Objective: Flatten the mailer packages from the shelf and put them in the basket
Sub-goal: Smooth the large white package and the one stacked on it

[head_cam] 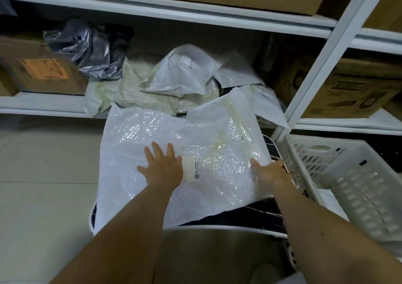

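Observation:
A large white bubble mailer [174,144] lies spread out below the shelf, over a dark-lined basket whose white rim [239,229] shows under its near edge. My left hand [162,168] presses flat on the mailer's middle with straight, spread fingers, next to a white label [191,167]. My right hand [270,170] holds the mailer's right edge, thumb on top and fingers hidden beneath. Several crumpled white mailers [180,75] and a grey plastic bag [91,49] sit in a pile on the shelf behind.
A white perforated crate [348,175] stands on the floor at right. Cardboard boxes [39,70] sit on the shelf at left, another box [352,88] at right. A white shelf upright [315,66] rises just right of the pile. Pale floor [43,175] lies left.

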A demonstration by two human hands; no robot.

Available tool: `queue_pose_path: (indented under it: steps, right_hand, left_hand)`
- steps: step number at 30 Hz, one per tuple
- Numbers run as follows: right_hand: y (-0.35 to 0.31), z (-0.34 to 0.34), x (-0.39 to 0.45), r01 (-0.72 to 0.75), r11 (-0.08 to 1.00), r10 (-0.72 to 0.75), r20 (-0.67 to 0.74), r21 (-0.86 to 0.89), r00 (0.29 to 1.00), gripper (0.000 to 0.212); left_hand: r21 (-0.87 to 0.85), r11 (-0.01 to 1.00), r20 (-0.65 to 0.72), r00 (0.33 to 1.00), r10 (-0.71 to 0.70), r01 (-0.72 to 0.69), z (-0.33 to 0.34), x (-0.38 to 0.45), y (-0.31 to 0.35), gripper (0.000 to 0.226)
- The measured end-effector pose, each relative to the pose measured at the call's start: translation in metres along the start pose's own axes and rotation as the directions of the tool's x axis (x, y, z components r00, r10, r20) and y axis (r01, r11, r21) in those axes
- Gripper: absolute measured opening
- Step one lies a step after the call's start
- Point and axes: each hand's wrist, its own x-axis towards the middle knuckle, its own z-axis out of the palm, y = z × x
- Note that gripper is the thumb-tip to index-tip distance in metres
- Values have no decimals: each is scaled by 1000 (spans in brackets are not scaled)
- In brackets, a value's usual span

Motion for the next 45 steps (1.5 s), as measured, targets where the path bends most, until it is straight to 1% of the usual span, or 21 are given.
queue_pose_path:
  steps: [2,4,6,8,12,18,22,24,25,26,27,28,29,30,31,33,34,35,36,41,45]
  right_hand:
    - [6,2,4,8,996,-12,46,88,999,105]
    - [11,6,6,34,990,-41,43,139,998,104]
    - [17,7,-1,45,987,-52,43,157,998,112]
    - [22,3,-14,53,991,-61,63,121,996,116]
    - [37,-5,-35,56,998,-55,76,-11,996,101]
    - [71,-3,-47,-65,991,87,191,-115,978,106]
    - [69,-9,-41,-118,992,120,71,-38,990,96]
    - [61,-14,-38,-58,998,58,22,23,998,79]
    - [57,-15,-37,-37,999,37,-13,-3,999,71]
    - [54,-15,-37,-48,993,40,-75,-106,996,67]
    - [48,-15,-43,-79,962,40,-150,-262,988,67]
    - [38,-14,-52,-88,911,-7,-230,-403,973,68]
    - [29,-9,-57,-29,876,-123,-282,-482,951,68]
    - [21,-4,-61,104,858,-279,-286,-503,917,66]
    - [11,2,-67,276,816,-439,-235,-508,867,64]
    - [-1,20,-73,579,648,-694,-71,-495,716,63]
    - [-7,31,-76,667,571,-760,-2,-478,650,63]
    - [-8,42,-77,711,520,-792,45,-473,609,64]
    - [-9,54,-77,731,498,-799,81,-466,596,65]
    - [14,93,-65,689,506,-727,175,-519,664,70]
    - [15,105,-59,674,512,-695,204,-532,689,76]
  left_hand:
    - [-1,1000,11,1000,-23,23,2,1,1,53]
    - [-9,998,20,998,-63,63,2,1,1,51]
    - [-19,995,30,995,-95,95,1,-1,2,52]
    - [-31,993,32,993,-111,112,-1,-3,1,53]
    - [-51,990,68,990,-125,128,-4,-10,0,55]
    - [-71,993,94,992,-85,92,-7,-26,10,54]
    - [-113,992,143,989,-37,53,-8,-26,18,54]
    - [-93,996,160,987,-3,18,-4,-22,16,53]
    - [-75,997,152,988,12,0,-2,-20,15,53]
    - [-73,997,132,991,8,2,-1,-20,15,53]
    - [-76,997,102,995,-7,14,-1,-23,16,55]
    - [-68,997,59,998,-19,23,-1,-25,16,57]
    - [-26,1000,-4,1000,-3,3,-1,-26,16,60]
    - [33,999,-72,997,32,-30,-3,-30,17,61]
    - [91,993,-123,989,82,-71,0,-30,16,62]
    - [137,982,-171,973,154,-132,7,-29,12,63]
    - [149,979,-157,974,166,-142,12,-28,10,64]
    - [153,976,-148,973,175,-153,17,-29,9,65]
    - [153,975,-134,974,183,-162,23,-31,7,66]
    - [170,967,-18,980,197,-191,57,-38,-7,72]
    - [135,975,21,984,175,-176,74,-37,-12,75]
